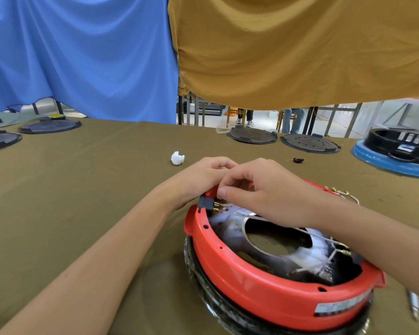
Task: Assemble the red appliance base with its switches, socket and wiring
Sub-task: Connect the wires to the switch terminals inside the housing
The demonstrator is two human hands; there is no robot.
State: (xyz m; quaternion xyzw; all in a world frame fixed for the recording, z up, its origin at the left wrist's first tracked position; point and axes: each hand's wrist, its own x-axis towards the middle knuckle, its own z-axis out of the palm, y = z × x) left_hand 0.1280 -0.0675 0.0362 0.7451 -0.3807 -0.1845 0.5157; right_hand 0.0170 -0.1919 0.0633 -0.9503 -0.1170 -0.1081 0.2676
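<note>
The red appliance base (249, 276) lies upside down on the olive cloth table, resting on a black ring (203, 281). A black socket block (205, 203) with brass terminals sits in its far left rim. My left hand (203, 177) grips the rim just behind the socket. My right hand (259, 189) reaches over the base with fingers curled and thumb tip beside the socket, pinching something small that its fingers hide. A thin pale wire (252, 217) runs from the socket terminals across the opening toward brass connectors (341, 247) on the right side.
A crumpled white wad (177, 157) and a small black part (298, 160) lie beyond my hands. Black round lids (252, 135) line the far edge, a blue-and-black unit (394, 151) stands far right. A metal tool (414, 305) lies right of the base. Cloths hang overhead.
</note>
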